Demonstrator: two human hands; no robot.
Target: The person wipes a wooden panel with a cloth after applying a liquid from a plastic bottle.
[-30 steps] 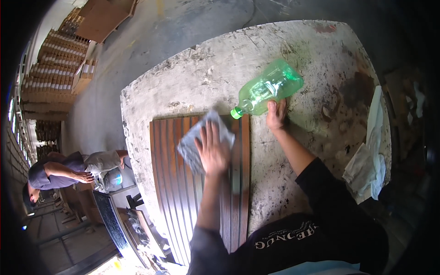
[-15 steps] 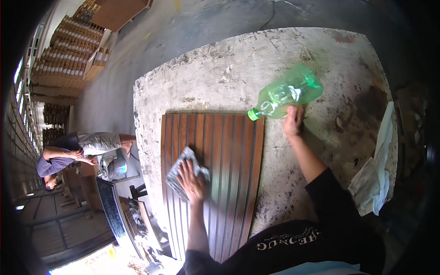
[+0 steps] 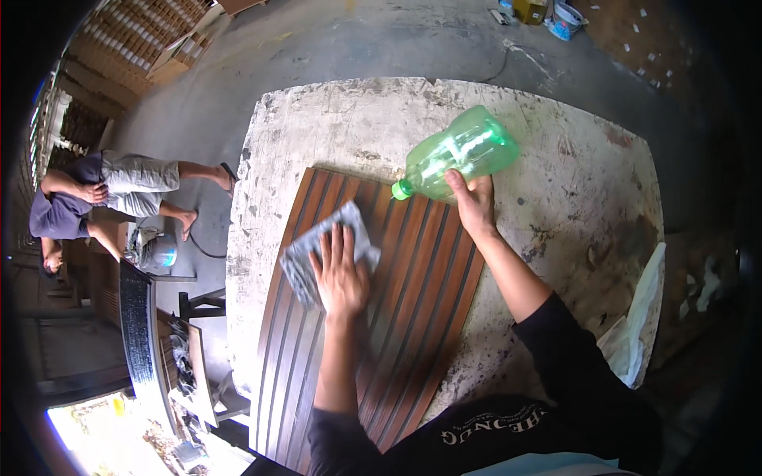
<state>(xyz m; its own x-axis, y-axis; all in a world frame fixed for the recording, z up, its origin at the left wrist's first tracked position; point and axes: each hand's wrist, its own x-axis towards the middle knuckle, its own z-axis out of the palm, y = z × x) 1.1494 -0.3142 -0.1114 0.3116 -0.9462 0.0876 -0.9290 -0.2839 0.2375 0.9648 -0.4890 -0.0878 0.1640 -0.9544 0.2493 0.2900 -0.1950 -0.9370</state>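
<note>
A brown slatted wood panel (image 3: 421, 317) with dark grooves lies on the stained white table. My left hand (image 3: 343, 274) rests flat on a crumpled grey cloth (image 3: 298, 266), fingers stretched out, pressing it onto the panel's left part. In my right hand (image 3: 475, 205) is a green clear plastic bottle (image 3: 468, 151), gripped round its lower side. The bottle tilts with its green cap (image 3: 402, 190) pointing down and left over the panel's far edge. Whether liquid is inside I cannot tell.
The worn white table (image 3: 571, 182) extends beyond the panel. Pale sheeting (image 3: 635, 317) hangs at its right edge. On the left a person (image 3: 103, 190) sits near a bucket (image 3: 163, 252). A dark board (image 3: 147, 341) leans close to the table's left side. Buckets (image 3: 565, 22) stand far back.
My view has shifted, so the panel appears turned. My right hand has brought the bottle left, its cap now over the panel. The cloth has moved a little up the panel under my left hand.
</note>
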